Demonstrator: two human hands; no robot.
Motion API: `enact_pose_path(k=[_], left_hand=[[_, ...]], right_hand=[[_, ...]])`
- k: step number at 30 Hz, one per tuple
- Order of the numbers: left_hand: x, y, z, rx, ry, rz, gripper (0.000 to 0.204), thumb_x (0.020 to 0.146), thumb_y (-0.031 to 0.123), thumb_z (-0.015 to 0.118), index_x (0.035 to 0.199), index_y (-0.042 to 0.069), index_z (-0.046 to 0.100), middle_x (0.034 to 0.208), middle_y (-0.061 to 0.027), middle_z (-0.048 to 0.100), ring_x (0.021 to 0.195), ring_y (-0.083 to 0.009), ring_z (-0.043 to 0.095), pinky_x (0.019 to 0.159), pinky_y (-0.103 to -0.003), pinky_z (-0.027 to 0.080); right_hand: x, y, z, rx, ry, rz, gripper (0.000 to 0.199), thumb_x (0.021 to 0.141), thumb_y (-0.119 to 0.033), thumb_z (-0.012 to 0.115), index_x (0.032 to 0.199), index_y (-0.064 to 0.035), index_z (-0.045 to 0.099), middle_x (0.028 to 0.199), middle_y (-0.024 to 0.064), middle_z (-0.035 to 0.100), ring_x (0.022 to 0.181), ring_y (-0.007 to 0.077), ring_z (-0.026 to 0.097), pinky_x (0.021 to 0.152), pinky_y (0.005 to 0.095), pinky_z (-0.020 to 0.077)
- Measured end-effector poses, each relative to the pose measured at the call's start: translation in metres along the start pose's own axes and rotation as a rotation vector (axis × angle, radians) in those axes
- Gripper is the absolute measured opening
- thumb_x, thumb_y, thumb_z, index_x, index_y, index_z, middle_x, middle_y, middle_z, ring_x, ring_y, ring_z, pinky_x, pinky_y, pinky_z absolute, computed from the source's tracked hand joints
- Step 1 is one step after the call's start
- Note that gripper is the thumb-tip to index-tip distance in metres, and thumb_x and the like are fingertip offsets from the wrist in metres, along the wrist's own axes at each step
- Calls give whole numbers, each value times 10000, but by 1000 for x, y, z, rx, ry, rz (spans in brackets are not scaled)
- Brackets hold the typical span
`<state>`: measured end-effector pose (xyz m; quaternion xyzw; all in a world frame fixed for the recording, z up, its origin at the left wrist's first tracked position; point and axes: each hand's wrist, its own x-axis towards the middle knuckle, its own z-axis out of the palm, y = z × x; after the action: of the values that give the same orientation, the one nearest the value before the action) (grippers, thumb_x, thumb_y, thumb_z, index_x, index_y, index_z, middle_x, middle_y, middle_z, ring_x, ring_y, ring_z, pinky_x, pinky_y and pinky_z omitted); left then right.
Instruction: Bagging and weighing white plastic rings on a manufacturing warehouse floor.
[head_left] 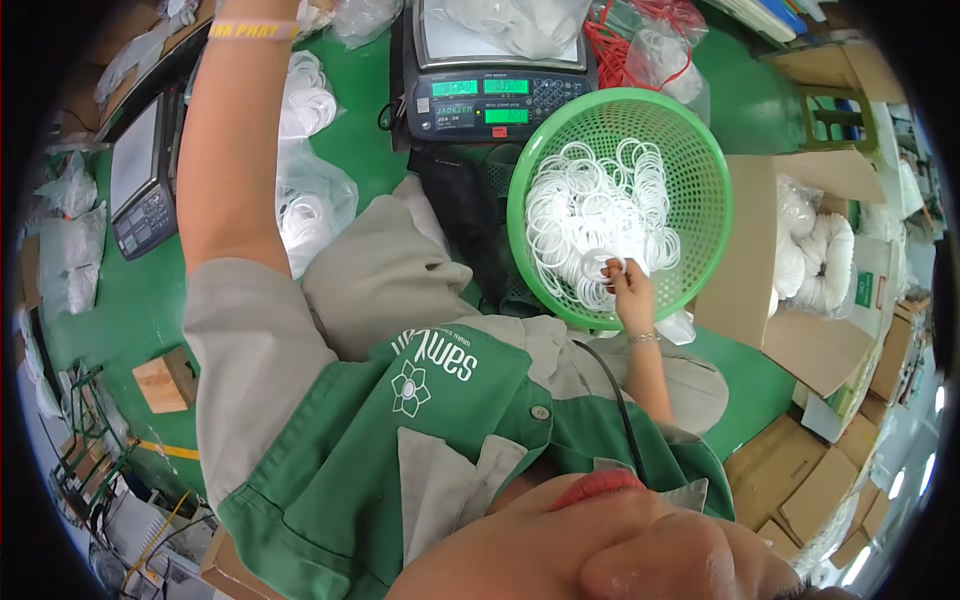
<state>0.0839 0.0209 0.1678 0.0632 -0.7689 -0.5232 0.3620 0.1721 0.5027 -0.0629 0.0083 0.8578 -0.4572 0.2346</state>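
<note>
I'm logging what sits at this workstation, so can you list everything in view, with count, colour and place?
basket: one, green plastic mesh, right of centre, tilted toward the person.
rings: many, white, thin, heaped inside the basket.
counting scale: one, dark with green displays, top centre, a clear bag of white parts on its pan.
second scale: one, grey, at the left edge.
bags of white rings: several, clear plastic, on the green table beside the raised arm.
red bands: a bundle, top, right of the scale.
cardboard boxes: several, brown, right side, one open with white parts inside.
wooden block: one, lower left.
right hand: in the basket, fingers pinching white rings.
left hand: out of view past the top edge; only the raised forearm shows.
</note>
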Motion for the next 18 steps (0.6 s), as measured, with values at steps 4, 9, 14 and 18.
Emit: enact_pose_path(k=[4, 9, 14, 18], left_hand=[[15, -7, 4, 90, -169, -146, 365, 851, 299, 546, 1175, 139, 496, 1198, -57, 504, 1167, -221, 396, 960, -437, 268], [22, -6, 14, 80, -306, -235, 335, 859, 309, 533, 1149, 141, 537, 1206, -35, 513, 1174, -221, 399, 976, -461, 235], [24, -8, 17, 122, -250, -310, 375, 854, 315, 539, 1188, 145, 526, 1274, -61, 481, 1240, -248, 353, 988, -489, 224], [28, -6, 28, 84, -285, -325, 396, 848, 313, 548, 1210, 156, 523, 1313, -56, 454, 1279, -260, 310, 997, -505, 217]], right_hand=[[-5, 24, 14, -158, -48, -147, 144, 829, -54, 524, 927, 18, 601, 780, 151, 657, 660, 204, 623, 611, 297, 469], [-7, 24, 14, -239, -79, -232, 134, 822, -62, 531, 915, -5, 609, 752, 141, 646, 651, 225, 622, 603, 302, 466], [-7, 24, 14, -291, -111, -212, 154, 857, -62, 520, 955, 26, 600, 818, 113, 666, 715, 136, 617, 656, 256, 475], [-5, 31, 11, -297, -101, -195, 151, 858, -64, 522, 953, 25, 599, 821, 112, 667, 723, 138, 619, 658, 257, 476]])
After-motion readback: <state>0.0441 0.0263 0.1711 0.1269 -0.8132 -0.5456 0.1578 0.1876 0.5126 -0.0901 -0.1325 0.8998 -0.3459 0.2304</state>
